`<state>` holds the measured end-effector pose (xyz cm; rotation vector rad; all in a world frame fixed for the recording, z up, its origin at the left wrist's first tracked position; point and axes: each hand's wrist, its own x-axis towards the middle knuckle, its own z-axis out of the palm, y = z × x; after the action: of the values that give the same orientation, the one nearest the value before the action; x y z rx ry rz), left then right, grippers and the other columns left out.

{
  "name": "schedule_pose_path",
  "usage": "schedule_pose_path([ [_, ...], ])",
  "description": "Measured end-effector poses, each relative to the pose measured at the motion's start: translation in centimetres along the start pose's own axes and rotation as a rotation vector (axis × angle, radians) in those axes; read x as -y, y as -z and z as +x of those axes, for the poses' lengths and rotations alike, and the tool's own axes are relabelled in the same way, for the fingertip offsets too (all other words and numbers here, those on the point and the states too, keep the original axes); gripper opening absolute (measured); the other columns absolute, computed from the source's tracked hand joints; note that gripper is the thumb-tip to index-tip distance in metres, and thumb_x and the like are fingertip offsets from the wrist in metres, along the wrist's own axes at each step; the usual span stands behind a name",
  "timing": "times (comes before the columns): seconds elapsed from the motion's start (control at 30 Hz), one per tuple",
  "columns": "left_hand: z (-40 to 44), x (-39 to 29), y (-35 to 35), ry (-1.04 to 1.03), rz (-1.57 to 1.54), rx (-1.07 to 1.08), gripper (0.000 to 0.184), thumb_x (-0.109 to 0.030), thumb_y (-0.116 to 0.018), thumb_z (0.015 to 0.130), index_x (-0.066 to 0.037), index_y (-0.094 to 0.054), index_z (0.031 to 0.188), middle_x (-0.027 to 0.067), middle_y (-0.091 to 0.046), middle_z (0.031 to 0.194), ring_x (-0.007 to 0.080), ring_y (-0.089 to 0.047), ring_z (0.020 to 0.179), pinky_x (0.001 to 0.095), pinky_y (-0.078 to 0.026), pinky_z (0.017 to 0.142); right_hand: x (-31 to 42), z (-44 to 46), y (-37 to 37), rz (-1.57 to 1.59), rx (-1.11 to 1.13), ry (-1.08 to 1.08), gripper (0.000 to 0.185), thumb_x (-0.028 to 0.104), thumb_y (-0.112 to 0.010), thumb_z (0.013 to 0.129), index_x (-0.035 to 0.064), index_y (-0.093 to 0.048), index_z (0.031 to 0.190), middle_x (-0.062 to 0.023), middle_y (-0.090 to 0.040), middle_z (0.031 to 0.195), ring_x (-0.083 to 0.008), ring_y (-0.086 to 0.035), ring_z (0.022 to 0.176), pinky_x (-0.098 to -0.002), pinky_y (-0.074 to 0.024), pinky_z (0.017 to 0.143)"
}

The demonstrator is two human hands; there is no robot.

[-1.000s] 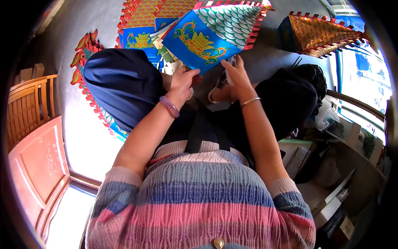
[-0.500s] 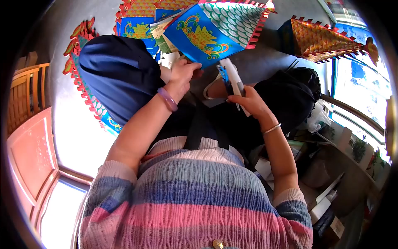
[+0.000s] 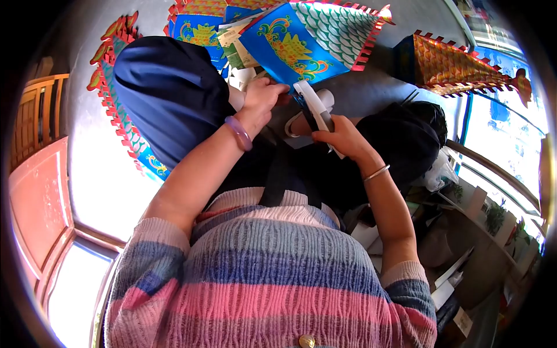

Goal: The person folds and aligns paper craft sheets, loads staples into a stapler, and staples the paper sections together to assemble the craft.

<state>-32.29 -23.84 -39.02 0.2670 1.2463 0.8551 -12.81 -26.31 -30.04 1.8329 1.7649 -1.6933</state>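
Note:
My left hand (image 3: 262, 100), with a purple bangle on its wrist, is closed on the lower corner of a blue paper fish-shaped piece (image 3: 290, 46). The piece has a yellow pattern on its blue panel, green-and-white scales and a red fringed edge. My right hand (image 3: 343, 138) grips a white and blue hand stapler (image 3: 316, 103). The stapler's tip is right by the lower edge of the blue panel; whether the edge lies between its jaws I cannot tell. The fingertips of my left hand are partly hidden.
An orange scaled paper piece (image 3: 449, 64) lies at the far right. More blue and orange pieces (image 3: 200, 35) are behind my left knee, and a green-scaled one (image 3: 119, 110) lies at its left. A wooden chair (image 3: 38, 116) stands at the left.
The stapler has moved left and slightly up, close to the blue panel's lower edge. My left hand keeps its hold on the paper piece.

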Motion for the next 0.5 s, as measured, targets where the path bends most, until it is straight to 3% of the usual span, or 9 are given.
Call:
schedule_pose_path([
  [0.07, 0.0, -0.03, -0.09, -0.008, 0.002, 0.001, 0.009, -0.005, -0.063, 0.077, -0.001, -0.058, 0.083, 0.0078, -0.063, 0.076, 0.0169, -0.062, 0.063, 0.0267, -0.052, 0.056, 0.01, 0.07, 0.06, -0.006, 0.005, -0.003, 0.029, 0.021, -0.067, 0.072, -0.0054, -0.059, 0.08, -0.0077, -0.062, 0.068, -0.0133, -0.057, 0.064, -0.0264, -0.0438, 0.061],
  [0.17, 0.49, 0.26, -0.02, -0.001, 0.003, 0.001, 0.009, -0.005, -0.064, 0.077, -0.001, -0.059, 0.083, 0.0077, -0.063, 0.076, 0.0169, -0.062, 0.062, 0.0268, -0.052, 0.056, 0.06, 0.16, 0.23, 0.011, 0.025, -0.035, 0.044, 0.029, -0.068, 0.068, -0.0085, -0.059, 0.09, -0.0168, -0.063, 0.077, -0.0236, -0.062, 0.072, -0.0326, -0.0468, 0.069],
  [0.5, 0.3, -0.09, -0.11, -0.019, -0.008, -0.019, 0.007, -0.004, -0.064, 0.076, -0.001, -0.059, 0.08, 0.0082, -0.064, 0.076, 0.0172, -0.062, 0.061, 0.0262, -0.051, 0.055, -0.02, 0.52, 0.22, -0.069, -0.001, -0.004, 0.047, 0.029, -0.068, 0.068, -0.0087, -0.058, 0.094, -0.0215, -0.063, 0.079, -0.0283, -0.063, 0.075, -0.0346, -0.047, 0.071],
])
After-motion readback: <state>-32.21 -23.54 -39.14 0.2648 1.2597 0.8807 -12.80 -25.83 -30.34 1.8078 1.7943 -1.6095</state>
